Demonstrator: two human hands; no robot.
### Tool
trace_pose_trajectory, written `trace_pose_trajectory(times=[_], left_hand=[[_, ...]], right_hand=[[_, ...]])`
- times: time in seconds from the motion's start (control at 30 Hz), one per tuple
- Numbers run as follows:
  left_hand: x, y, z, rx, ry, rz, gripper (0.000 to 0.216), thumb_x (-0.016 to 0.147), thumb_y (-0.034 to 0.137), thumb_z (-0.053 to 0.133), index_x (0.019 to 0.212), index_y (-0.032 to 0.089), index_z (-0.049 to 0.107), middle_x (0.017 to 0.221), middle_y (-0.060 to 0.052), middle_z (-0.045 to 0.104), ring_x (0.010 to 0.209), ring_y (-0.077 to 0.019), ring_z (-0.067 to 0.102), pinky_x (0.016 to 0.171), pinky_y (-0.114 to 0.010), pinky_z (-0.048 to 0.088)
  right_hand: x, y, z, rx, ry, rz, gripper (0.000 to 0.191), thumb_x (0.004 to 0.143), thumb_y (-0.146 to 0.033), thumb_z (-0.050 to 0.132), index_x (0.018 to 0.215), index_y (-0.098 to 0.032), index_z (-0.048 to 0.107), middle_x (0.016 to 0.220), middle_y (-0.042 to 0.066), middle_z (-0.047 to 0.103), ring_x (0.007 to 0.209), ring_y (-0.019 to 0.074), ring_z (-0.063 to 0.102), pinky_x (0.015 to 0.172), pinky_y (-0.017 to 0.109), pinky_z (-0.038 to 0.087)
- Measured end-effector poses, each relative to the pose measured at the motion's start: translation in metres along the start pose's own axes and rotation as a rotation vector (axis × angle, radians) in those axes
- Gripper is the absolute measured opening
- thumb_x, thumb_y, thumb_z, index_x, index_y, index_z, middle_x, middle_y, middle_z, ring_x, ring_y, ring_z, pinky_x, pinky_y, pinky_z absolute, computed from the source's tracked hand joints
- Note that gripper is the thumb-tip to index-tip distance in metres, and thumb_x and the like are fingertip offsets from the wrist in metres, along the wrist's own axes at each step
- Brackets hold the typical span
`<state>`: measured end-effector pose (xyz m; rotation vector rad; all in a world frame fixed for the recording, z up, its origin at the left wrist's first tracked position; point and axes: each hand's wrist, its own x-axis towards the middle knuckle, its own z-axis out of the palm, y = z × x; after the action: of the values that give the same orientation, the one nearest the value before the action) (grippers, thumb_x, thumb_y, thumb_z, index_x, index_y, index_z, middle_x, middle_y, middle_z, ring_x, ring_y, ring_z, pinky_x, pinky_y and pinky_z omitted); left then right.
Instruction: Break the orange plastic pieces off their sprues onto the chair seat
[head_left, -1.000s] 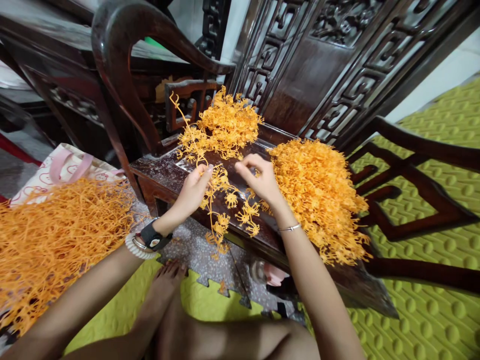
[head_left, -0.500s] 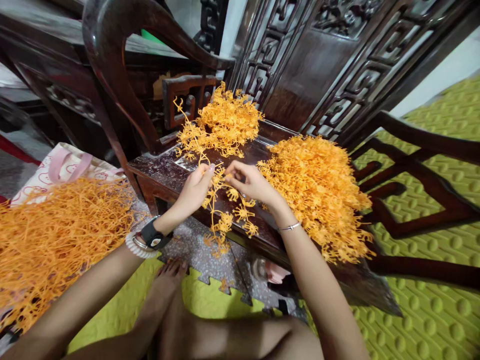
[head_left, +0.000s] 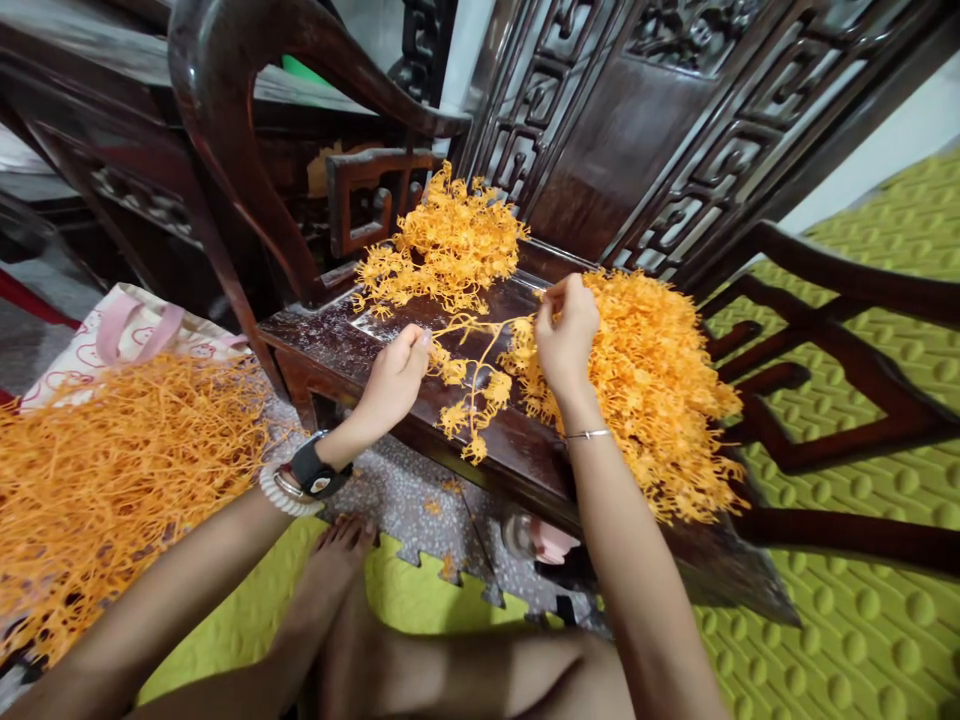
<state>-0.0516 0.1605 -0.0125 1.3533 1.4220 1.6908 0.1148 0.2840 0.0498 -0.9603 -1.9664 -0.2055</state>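
Note:
My left hand pinches one end of an orange plastic sprig strand over the dark wooden chair seat. My right hand is closed on the strand's other end, lifted by the big pile of orange pieces on the seat's right. The strand stretches between both hands, with small clusters hanging below it. A smaller orange pile lies at the back of the seat.
A heap of bare orange stems lies at the left over a pink-handled bag. Carved dark chair backs and arms rise behind. Green foam mat covers the floor; my legs and foot are below.
My right hand has risen up and to the right toward the big pile, pulling the strand taut and more level. The left hand has stayed nearly in place.

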Motion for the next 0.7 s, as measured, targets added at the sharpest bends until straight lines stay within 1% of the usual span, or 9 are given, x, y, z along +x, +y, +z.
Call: trace_pose_trajectory(times=[0.13, 0.23, 0.47, 0.57, 0.63, 0.7], left_hand=[[-0.001, -0.001, 0.000, -0.005, 0.006, -0.002, 0.025, 0.093, 0.035, 0.040, 0.073, 0.020, 0.043, 0.054, 0.006, 0.036, 0.048, -0.0086, 0.031, 0.047, -0.022, 0.024], [-0.002, 0.000, 0.000, -0.056, 0.032, -0.002, 0.026, 0.092, 0.036, 0.042, 0.072, 0.020, 0.043, 0.053, 0.007, 0.034, 0.046, -0.0081, 0.030, 0.045, -0.021, 0.024], [-0.006, 0.009, -0.003, -0.407, 0.023, -0.084, 0.027, 0.088, 0.042, 0.050, 0.073, 0.020, 0.044, 0.047, 0.010, 0.025, 0.038, -0.0058, 0.020, 0.037, -0.018, 0.017], [-0.020, 0.019, -0.006, -0.521, 0.022, -0.132, 0.029, 0.086, 0.043, 0.053, 0.072, 0.020, 0.044, 0.046, 0.011, 0.021, 0.036, -0.0049, 0.016, 0.036, -0.017, 0.015], [-0.037, 0.032, -0.010, -0.546, 0.006, -0.202, 0.030, 0.087, 0.043, 0.054, 0.071, 0.020, 0.043, 0.046, 0.011, 0.020, 0.037, -0.0048, 0.014, 0.036, -0.017, 0.015], [-0.058, 0.051, -0.020, -0.523, -0.045, -0.277, 0.032, 0.089, 0.043, 0.051, 0.069, 0.020, 0.043, 0.047, 0.010, 0.020, 0.039, -0.0053, 0.015, 0.037, -0.017, 0.017]], right_hand=[[0.000, 0.009, -0.003, -0.056, 0.007, 0.011, 0.020, 0.079, -0.003, 0.038, 0.078, -0.021, 0.049, 0.072, 0.003, 0.045, 0.075, 0.0204, 0.047, 0.069, 0.036, 0.042], [0.001, 0.009, -0.003, -0.097, 0.055, 0.025, 0.020, 0.080, -0.004, 0.036, 0.079, -0.020, 0.050, 0.074, 0.005, 0.046, 0.078, 0.0213, 0.048, 0.071, 0.037, 0.042], [0.004, 0.011, -0.005, -0.116, 0.115, 0.045, 0.018, 0.084, -0.009, 0.036, 0.085, -0.019, 0.052, 0.077, 0.005, 0.047, 0.080, 0.0213, 0.049, 0.073, 0.039, 0.042], [0.005, 0.002, -0.006, -0.130, 0.147, 0.005, 0.019, 0.086, -0.010, 0.035, 0.084, -0.019, 0.052, 0.076, 0.005, 0.046, 0.079, 0.0207, 0.049, 0.073, 0.039, 0.042], [0.005, -0.007, -0.010, -0.117, 0.191, -0.035, 0.019, 0.088, -0.011, 0.035, 0.082, -0.019, 0.052, 0.076, 0.004, 0.046, 0.077, 0.0197, 0.049, 0.071, 0.038, 0.042], [0.005, -0.019, -0.020, -0.083, 0.273, -0.082, 0.018, 0.089, -0.013, 0.036, 0.082, -0.019, 0.051, 0.075, 0.003, 0.046, 0.076, 0.0186, 0.049, 0.069, 0.036, 0.042]])
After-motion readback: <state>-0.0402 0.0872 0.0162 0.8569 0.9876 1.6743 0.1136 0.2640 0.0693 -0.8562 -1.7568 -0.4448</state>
